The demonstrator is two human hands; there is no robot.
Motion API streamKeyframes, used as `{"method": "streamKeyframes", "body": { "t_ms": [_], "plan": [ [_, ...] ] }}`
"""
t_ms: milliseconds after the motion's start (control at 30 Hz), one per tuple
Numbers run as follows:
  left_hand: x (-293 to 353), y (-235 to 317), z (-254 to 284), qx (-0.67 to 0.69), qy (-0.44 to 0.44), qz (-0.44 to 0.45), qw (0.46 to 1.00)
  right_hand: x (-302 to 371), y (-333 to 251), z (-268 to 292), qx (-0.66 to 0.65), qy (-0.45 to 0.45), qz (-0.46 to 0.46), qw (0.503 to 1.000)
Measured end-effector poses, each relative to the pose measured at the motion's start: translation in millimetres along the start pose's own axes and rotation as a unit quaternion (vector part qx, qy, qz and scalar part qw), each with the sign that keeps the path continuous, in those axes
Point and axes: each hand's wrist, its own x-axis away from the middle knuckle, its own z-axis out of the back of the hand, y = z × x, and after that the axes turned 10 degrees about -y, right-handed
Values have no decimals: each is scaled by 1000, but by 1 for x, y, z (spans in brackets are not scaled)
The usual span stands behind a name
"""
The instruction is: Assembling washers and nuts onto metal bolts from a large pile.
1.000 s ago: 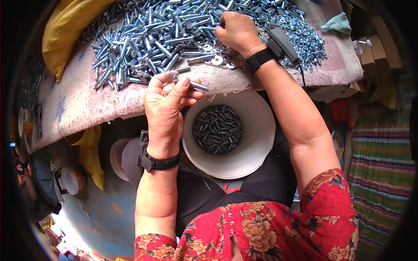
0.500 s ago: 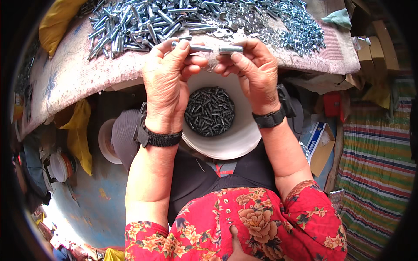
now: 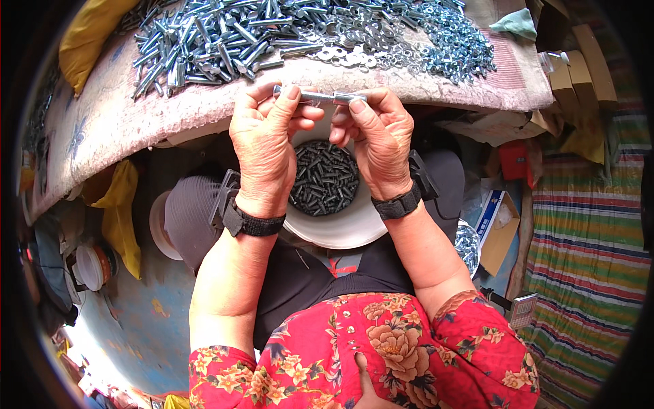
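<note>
My left hand (image 3: 264, 140) is closed on a shiny metal bolt (image 3: 313, 97), pinched between thumb and fingers with its shaft pointing right. In my right hand (image 3: 383, 140) a short silver metal sleeve (image 3: 349, 97) is gripped the same way. The bolt's tip meets the sleeve's near end; how far it goes in is too small to tell. Both hands are above a white bucket (image 3: 340, 237) between my knees, which holds many small dark cylindrical metal pieces (image 3: 323, 178).
A cloth-covered table (image 3: 102, 136) ahead bears a heap of bolts (image 3: 211, 44), flat washers (image 3: 347, 56) and small nuts (image 3: 460, 51). A light-blue rag (image 3: 516, 23) lies at its right. On the right stand an open cardboard box (image 3: 501, 235) and a container of metal parts (image 3: 466, 247).
Both hands have come down and toward me, and my right hand has moved left. The gap between bolt and sleeve has closed. The view has shifted slightly.
</note>
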Motion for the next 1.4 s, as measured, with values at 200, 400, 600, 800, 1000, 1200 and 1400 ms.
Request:
{"method": "streamKeyframes", "body": {
  "t_ms": [200, 400, 600, 800, 1000, 1200, 1400],
  "plan": [
    [4, -8, -7, -26, -9, -17, 999, -4, 4, -2, 42, -13, -11, 999],
    [8, -7, 2, -158, -63, -17, 985, -11, -9, 6, 110, -41, -94, 989],
    [4, 13, 17, -105, -164, 168, 966, -43, -31, 8, 321, -229, -123, 911],
    [-1, 13, 20, -20, -149, 167, 974, -107, -20, 40, 639, -194, 150, 729],
    [-3, 18, 24, 23, -108, 163, 980, -122, -5, 43, 713, -213, 166, 647],
    [-3, 20, 28, 11, -102, 153, 983, -110, -12, 54, 636, -91, 184, 744],
    [-1, 18, 26, 11, -115, 140, 983, -92, -13, 52, 716, -182, 191, 647]
  ]
}}
